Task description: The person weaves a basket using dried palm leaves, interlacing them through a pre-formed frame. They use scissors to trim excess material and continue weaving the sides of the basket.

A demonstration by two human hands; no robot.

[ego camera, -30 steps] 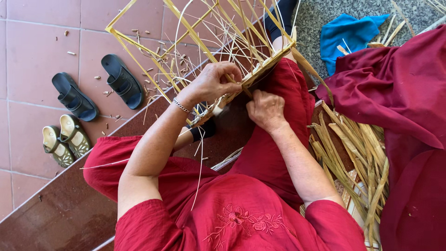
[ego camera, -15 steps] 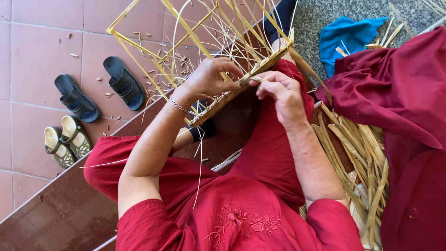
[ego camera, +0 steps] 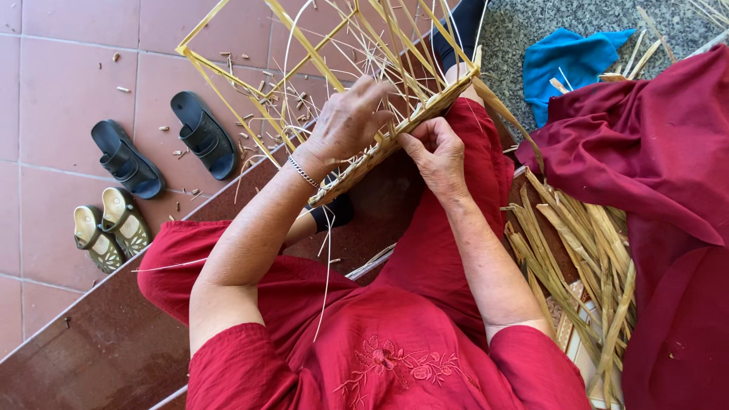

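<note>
At 12 o'clock over the lap, left hand (ego camera: pixel 351 121) grips woven frame (ego camera: pixel 383 144) rim; right hand (ego camera: pixel 438 152) pinches a strand just beside it. Straw bundle (ego camera: pixel 585 250) at 3 o'clock.

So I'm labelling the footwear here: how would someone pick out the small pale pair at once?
Start on the pink tiled floor, left of the person's red-clad knee. Two pairs lie there; the pale sandals sit nearest the dark step edge, below the black slides. They are smaller and yellowish-green with cut-out straps, not plain black.
</note>
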